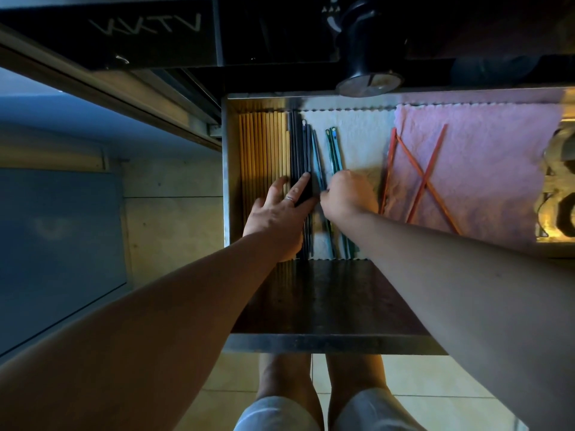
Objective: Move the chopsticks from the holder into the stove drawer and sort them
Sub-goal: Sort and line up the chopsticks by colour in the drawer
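The stove drawer (329, 343) is pulled out below me. Along its left side lie several wooden chopsticks (261, 147) in a neat row, then dark grey chopsticks (298, 147), then blue chopsticks (318, 160) and green chopsticks (334, 147) on a white cloth (361, 135). Three red chopsticks (420, 169) lie crossed on a pink cloth (485, 150). My left hand (280, 209) rests flat, fingers spread, on the dark grey and wooden ones. My right hand (348, 194) is curled, pinching the blue chopsticks near their middle. The holder is not visible.
A black stove front with a knob (361, 42) hangs over the drawer's back edge. A shiny metal object (557, 188) sits at the drawer's right end. The drawer's front part shows bare dark floor (326, 293). My legs stand on tiles below.
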A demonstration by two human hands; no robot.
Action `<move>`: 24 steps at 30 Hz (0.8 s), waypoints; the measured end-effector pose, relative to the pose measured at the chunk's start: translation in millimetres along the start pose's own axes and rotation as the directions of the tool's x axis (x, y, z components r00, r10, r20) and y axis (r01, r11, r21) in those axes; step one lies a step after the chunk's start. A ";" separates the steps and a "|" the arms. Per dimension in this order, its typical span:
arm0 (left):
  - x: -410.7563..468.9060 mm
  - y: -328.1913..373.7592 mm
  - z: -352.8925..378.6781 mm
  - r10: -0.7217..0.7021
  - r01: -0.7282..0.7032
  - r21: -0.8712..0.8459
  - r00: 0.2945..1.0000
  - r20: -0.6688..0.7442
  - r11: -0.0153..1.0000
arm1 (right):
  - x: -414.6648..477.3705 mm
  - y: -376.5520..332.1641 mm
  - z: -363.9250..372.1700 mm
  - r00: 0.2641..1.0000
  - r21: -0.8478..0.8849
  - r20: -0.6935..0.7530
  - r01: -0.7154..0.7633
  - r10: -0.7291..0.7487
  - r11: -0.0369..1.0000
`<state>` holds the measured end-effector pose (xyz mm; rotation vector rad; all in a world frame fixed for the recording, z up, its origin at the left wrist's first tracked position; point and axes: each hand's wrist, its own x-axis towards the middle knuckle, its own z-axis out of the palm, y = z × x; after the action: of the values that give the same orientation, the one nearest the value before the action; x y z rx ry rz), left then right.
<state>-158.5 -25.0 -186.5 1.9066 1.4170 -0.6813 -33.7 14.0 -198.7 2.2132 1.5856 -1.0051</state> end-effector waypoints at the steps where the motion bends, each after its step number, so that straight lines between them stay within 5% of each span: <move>1: 0.1 -0.6 -0.2 0.003 -0.003 0.008 1.000 0.001 1.000 | 0.6 -0.1 -0.2 1.000 0.026 0.004 -0.019 0.018 0.999; 18: 5.1 29.0 2.1 -0.110 0.109 0.037 0.993 0.043 0.993 | -5.1 29.5 -12.4 0.991 0.544 -0.037 -0.090 0.131 0.834; 24: 0.9 9.2 2.0 -0.074 0.072 -0.044 0.997 -0.036 0.996 | -3.2 14.4 -2.6 0.999 0.464 0.005 -0.032 0.034 0.885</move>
<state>-149.4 -27.7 -186.6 1.8510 1.5192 -0.6477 -20.2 7.6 -197.5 2.5269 1.4114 -1.5036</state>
